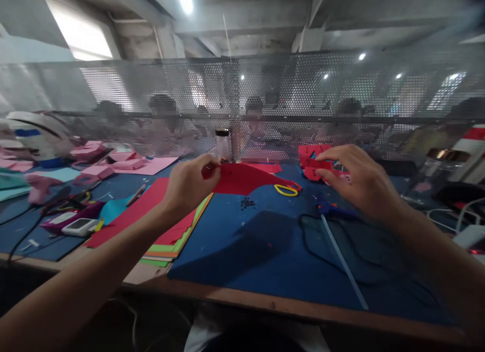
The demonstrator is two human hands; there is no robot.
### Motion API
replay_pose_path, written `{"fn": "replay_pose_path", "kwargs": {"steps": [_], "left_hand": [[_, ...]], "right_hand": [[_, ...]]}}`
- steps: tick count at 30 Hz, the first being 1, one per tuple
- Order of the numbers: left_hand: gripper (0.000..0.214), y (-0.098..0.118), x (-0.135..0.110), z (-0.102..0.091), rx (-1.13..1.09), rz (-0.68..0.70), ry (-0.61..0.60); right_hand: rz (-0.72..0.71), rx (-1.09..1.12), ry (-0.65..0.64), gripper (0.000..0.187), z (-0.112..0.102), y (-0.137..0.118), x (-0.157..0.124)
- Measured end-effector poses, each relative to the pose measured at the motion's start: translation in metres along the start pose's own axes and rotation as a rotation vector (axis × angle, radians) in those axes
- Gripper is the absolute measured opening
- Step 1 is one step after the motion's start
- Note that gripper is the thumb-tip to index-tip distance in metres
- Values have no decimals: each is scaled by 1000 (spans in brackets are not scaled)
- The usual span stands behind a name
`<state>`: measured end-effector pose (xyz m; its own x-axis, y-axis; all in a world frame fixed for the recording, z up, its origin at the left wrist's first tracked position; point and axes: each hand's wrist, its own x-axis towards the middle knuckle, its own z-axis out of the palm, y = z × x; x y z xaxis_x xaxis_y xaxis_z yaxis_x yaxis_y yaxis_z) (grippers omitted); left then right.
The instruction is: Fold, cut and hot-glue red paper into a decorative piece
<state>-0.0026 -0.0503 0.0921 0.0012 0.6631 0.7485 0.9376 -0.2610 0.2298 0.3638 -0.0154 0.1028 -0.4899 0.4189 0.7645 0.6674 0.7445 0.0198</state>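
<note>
My left hand (193, 183) pinches the left end of a thin red sheet (242, 179), held up over the blue mat. The sheet curves and narrows toward the right. My right hand (358, 178) hovers to the right with thumb and fingers apart, nothing visible between them. Just behind its fingertips stand red pieces with black dots (311, 165). Below the sheet's right tip lies a yellow looped handle (287, 190), seemingly of scissors. A small heap of black bits (248, 203) sits on the mat between my hands.
A stack of coloured sheets (178, 236) lies left of centre. Farther left are a pink glue gun (40, 187) and pink folded pieces (100, 171). A translucent stick (344, 263) and black cord (316, 255) lie front right. A perforated metal screen (273, 89) closes the back.
</note>
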Motion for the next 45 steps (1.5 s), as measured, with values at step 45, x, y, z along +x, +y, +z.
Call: {"fn": "replay_pose_path", "kwargs": {"steps": [45], "left_hand": [[10, -27, 1, 58, -327, 465, -229]], "right_hand": [[-92, -41, -271, 13, 61, -20, 62]]}}
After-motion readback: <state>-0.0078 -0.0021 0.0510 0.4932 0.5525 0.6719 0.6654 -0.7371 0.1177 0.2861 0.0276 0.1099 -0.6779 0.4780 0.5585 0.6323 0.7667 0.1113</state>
